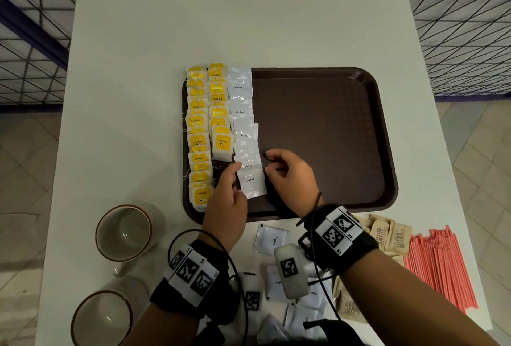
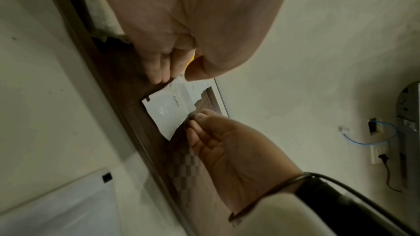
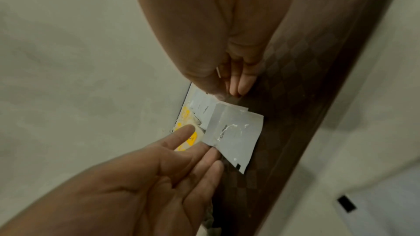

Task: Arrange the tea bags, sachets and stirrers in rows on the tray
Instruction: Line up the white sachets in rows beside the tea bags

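Note:
A brown tray [image 1: 318, 138] holds two rows of yellow tea bags [image 1: 199, 138] along its left side. Beside them runs a row of white coffee sachets [image 1: 240, 88]. The nearest sachet [image 1: 251, 182] [image 2: 166, 112] [image 3: 236, 137] lies flat on the tray between my hands. My left hand [image 1: 235, 171] [image 2: 172, 74] [image 3: 204, 146] touches its left edge with straight fingers. My right hand [image 1: 269, 163] [image 2: 197, 119] [image 3: 232, 89] rests its fingertips against the right edge, fingers loosely bent. Neither hand grips it.
On the table near the tray's front edge lie loose coffee sachets [image 1: 271, 237], brown sugar sachets [image 1: 387, 235] and a pile of red stirrers [image 1: 439, 262]. Two mugs [image 1: 124, 232] [image 1: 102, 318] stand at the front left. The tray's right part is bare.

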The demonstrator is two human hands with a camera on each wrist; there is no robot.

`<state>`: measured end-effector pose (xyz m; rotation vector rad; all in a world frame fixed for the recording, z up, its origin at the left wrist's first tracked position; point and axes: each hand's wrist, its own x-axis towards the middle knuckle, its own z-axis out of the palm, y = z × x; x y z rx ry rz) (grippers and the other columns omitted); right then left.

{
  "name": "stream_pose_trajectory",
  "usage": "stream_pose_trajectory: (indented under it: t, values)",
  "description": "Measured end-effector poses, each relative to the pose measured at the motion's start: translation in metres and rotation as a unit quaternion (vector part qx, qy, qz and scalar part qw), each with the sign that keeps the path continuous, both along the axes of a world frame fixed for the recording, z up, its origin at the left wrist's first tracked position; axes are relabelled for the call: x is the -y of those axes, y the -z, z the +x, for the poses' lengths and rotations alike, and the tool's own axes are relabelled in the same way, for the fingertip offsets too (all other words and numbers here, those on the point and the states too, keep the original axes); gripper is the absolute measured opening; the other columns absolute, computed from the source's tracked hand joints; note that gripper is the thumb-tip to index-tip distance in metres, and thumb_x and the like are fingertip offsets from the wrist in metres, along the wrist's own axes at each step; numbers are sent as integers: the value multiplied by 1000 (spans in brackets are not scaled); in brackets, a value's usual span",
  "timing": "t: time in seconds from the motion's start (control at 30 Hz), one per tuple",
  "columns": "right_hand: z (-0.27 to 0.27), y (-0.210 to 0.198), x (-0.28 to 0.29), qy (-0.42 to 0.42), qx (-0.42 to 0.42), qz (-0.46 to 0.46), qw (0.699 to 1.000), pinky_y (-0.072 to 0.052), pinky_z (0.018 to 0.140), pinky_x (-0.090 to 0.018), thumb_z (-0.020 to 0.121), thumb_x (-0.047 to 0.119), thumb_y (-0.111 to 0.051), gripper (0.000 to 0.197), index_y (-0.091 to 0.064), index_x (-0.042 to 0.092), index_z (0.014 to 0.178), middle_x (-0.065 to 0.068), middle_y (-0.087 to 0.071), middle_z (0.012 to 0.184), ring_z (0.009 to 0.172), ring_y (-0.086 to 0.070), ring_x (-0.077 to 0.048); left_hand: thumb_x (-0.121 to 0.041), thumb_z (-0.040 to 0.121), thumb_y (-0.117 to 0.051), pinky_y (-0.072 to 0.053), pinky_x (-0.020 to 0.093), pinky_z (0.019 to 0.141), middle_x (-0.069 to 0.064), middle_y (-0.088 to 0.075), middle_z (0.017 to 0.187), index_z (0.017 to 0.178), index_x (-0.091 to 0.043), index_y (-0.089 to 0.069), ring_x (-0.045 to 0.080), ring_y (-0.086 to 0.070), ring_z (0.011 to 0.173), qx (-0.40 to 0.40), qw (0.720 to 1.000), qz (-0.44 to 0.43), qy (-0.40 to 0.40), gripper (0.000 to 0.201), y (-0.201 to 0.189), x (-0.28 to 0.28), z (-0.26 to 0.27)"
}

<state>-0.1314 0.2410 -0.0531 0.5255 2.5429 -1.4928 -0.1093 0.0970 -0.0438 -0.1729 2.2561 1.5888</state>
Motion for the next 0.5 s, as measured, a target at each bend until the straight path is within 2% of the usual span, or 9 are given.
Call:
stream_pose_trajectory:
  t: [0.07,0.17,0.23,0.3,0.43,0.5]
  values:
    - [-2,-2,1,-10,1,-18,1000,-43,77,-1,83,2,-60,32,-63,12,113,-1,-67,103,88,-62,-6,6,90,-37,-31,-2,83,-12,-47,118,136,-18,-41,-2,-44,108,-10,1000,-14,5,52,0,-3,-3]
    - [-5,-1,3,-18,2,-17,1000,-44,79,-3,83,1,-56,32,-64,13,112,0,-68,102,88,-62,-5,5,90,-38,-29,-7,77,-13,-46,112,136,-18,-42,-9,-47,92,-16,1000,-26,6,51,-1,-6,-5]
    - [-11,0,3,-8,-8,-15,1000,-42,78,0,83,1,-55,34,-63,13,114,-1,-67,105,90,-61,-5,5,90,-38,-29,-7,78,-13,-46,113,136,-18,-41,-18,-44,92,-17,999,-29,8,52,-1,-5,-6]
    - [-19,1,4,-8,-15,-25,1000,-42,80,-1,84,0,-53,38,-60,15,118,1,-65,110,96,-60,-5,5,90,-37,-30,-6,78,-13,-46,113,137,-19,-40,-22,-43,90,-17,999,-29,12,53,0,-4,-7]
    - [-38,2,6,-33,-18,-35,999,-42,84,-3,82,-3,-49,44,-57,14,122,1,-63,115,103,-58,-8,7,89,-37,-32,-5,75,-15,-47,101,136,-17,-41,-24,-44,84,-22,999,-30,20,53,0,-3,-9]
    - [-44,3,6,-49,-18,-32,998,-42,85,-4,82,-3,-50,45,-56,13,123,0,-63,117,105,-58,-9,7,88,-36,-34,-3,76,-13,-48,103,136,-17,-41,-21,-46,85,-21,999,-28,23,54,0,-3,-9]
